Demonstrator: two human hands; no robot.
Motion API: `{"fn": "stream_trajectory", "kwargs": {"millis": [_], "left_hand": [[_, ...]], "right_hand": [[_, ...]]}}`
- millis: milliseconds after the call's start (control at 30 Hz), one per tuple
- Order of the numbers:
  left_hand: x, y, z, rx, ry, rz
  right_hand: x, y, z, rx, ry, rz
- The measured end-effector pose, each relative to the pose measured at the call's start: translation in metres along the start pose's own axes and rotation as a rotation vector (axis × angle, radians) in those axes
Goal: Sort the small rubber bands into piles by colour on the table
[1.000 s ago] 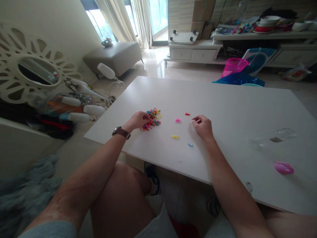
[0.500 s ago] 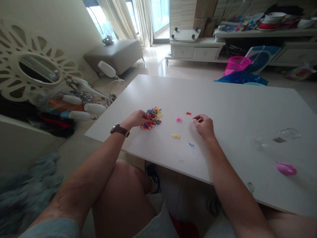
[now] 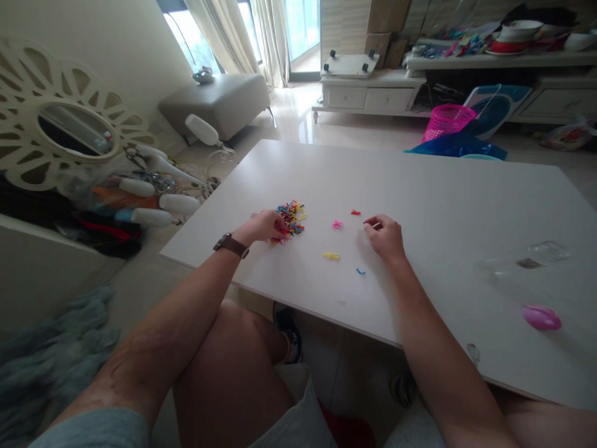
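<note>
A mixed pile of small coloured bands (image 3: 291, 214), which look like rubber bands, lies on the white table. At its left edge, my left hand (image 3: 267, 225) has its fingers bent down into the pile and closed; what they pinch is hidden. Farther right rests my right hand (image 3: 386, 236), thumb and forefinger pressed together, with anything between them too small to make out. Between the hands lie separate little groups: pink bands (image 3: 337, 224), red bands (image 3: 355, 213) and yellow bands (image 3: 331, 256). A single blue band (image 3: 360, 271) is nearer me.
On the right of the white table (image 3: 420, 193) lie a clear plastic bottle (image 3: 527, 262), a purple egg-shaped object (image 3: 541, 317) and a small clear piece (image 3: 472, 353) by the front edge. Beyond the table stand a pink basket (image 3: 448, 119) and a blue sheet (image 3: 459, 146).
My left hand has shifted slightly right and turned over the pile, its fingers curled further in. My right hand and the separate colour groups stay as they were.
</note>
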State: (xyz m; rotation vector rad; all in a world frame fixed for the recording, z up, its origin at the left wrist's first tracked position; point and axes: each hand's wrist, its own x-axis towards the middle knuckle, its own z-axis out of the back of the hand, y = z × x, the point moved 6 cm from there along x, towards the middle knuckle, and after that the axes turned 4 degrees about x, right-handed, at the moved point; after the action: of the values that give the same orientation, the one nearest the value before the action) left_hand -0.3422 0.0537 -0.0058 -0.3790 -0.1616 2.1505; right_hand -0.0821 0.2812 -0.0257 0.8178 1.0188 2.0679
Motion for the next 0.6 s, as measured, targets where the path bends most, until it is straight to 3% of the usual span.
{"fn": "stream_trajectory", "kwargs": {"millis": [333, 467, 600], "left_hand": [[0.001, 0.002, 0.01, -0.164, -0.076, -0.04], [-0.001, -0.013, 0.012, -0.272, -0.116, -0.095], [-0.002, -0.04, 0.002, -0.395, -0.067, -0.219]], "right_hand": [[0.0, 0.003, 0.0, 0.001, -0.005, 0.007], [0.0, 0.003, 0.0, 0.015, 0.001, 0.02], [-0.005, 0.012, -0.007, 0.089, 0.07, 0.07]]}}
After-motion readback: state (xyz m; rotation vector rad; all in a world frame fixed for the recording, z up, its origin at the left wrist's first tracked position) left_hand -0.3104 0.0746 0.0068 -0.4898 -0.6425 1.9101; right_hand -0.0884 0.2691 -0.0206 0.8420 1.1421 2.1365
